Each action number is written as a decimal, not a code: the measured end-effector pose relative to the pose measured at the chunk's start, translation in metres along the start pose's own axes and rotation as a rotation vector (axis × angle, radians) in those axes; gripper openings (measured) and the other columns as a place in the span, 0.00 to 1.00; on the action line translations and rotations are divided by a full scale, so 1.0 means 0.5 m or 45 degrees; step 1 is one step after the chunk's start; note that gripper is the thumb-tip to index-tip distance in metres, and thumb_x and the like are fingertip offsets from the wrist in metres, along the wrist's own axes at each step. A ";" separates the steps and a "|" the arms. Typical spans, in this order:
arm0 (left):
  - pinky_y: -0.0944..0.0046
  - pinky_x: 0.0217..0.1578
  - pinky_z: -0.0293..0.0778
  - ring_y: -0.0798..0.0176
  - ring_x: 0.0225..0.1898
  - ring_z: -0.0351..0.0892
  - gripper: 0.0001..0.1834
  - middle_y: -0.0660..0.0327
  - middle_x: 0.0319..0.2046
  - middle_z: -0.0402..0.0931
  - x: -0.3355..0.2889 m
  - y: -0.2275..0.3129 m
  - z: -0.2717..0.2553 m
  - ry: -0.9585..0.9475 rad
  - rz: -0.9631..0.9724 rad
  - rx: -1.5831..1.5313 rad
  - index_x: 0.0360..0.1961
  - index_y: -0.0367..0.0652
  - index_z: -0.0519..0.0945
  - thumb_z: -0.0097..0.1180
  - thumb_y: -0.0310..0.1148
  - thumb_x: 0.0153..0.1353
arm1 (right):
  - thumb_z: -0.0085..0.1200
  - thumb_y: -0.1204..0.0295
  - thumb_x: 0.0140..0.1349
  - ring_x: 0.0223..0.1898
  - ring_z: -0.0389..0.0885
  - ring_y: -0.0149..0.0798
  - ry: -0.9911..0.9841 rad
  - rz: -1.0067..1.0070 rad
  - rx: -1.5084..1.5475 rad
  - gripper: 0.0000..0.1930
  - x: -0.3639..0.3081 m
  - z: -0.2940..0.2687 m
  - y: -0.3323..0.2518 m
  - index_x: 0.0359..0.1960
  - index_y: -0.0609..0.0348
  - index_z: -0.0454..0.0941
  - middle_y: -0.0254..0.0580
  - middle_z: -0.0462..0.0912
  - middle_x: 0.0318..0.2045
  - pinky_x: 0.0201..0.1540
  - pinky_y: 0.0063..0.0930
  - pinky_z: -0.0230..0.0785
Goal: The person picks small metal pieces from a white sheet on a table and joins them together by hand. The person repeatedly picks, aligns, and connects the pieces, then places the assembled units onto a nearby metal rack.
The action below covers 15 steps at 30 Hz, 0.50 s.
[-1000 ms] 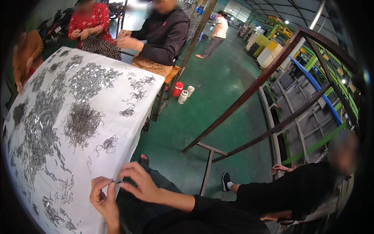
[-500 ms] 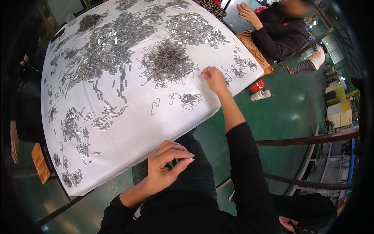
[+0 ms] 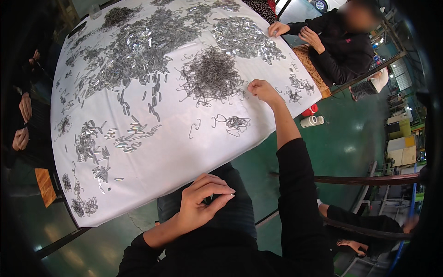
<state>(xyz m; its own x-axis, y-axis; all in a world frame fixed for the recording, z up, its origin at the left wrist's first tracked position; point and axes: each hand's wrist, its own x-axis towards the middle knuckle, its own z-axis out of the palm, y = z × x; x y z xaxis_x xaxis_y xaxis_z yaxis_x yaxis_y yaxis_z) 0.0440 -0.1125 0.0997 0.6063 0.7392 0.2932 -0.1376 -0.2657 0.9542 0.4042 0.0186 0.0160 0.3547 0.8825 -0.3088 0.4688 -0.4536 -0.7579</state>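
Over my lap, just off the table's near edge, my left hand is closed in a pinch. A tiny light-coloured bit shows at its fingertips, too small to name. My right hand reaches out over the white-covered table. Its fingers are pressed together at the right edge of a heap of bent wire hooks; whatever they grip is hidden. Nearer to me lie a smaller cluster of wire hooks and a couple of loose S-shaped hooks.
Flat oblong metal pieces spread across the far and left table, with another heap at the far right. One co-worker sits at the right; another's hands show at the left. White spools stand beyond the right edge.
The view has shifted slightly. My right hand stays by the hook heap and my left keeps its pinch. The right co-worker's hands have parted, one reaching to the table; the left co-worker's hands have come up.
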 end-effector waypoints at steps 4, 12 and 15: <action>0.68 0.35 0.71 0.63 0.33 0.76 0.08 0.62 0.30 0.79 -0.002 -0.004 0.005 -0.011 0.012 -0.015 0.30 0.41 0.81 0.64 0.21 0.47 | 0.56 0.70 0.53 0.29 0.79 0.42 0.203 -0.142 -0.086 0.06 -0.007 0.007 0.026 0.30 0.58 0.79 0.44 0.80 0.24 0.34 0.33 0.69; 0.67 0.35 0.71 0.64 0.33 0.77 0.08 0.62 0.30 0.80 -0.005 0.007 0.004 -0.022 0.017 0.033 0.31 0.40 0.81 0.64 0.21 0.47 | 0.53 0.70 0.55 0.35 0.80 0.45 0.512 -0.238 -0.614 0.04 0.045 0.029 -0.033 0.30 0.52 0.80 0.43 0.82 0.29 0.41 0.36 0.71; 0.67 0.35 0.71 0.64 0.33 0.77 0.08 0.62 0.30 0.80 -0.007 0.011 0.005 -0.014 0.001 0.019 0.31 0.41 0.81 0.64 0.21 0.47 | 0.55 0.70 0.53 0.36 0.81 0.43 0.289 -0.204 -0.494 0.05 0.043 0.017 -0.045 0.29 0.51 0.82 0.41 0.83 0.30 0.41 0.34 0.71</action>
<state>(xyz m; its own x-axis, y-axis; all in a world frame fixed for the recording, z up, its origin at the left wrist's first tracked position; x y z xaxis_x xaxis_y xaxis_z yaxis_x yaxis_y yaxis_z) 0.0428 -0.1182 0.1037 0.6149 0.7322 0.2928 -0.1260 -0.2753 0.9531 0.3945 0.0485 0.0217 0.4005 0.9154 -0.0396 0.7843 -0.3648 -0.5018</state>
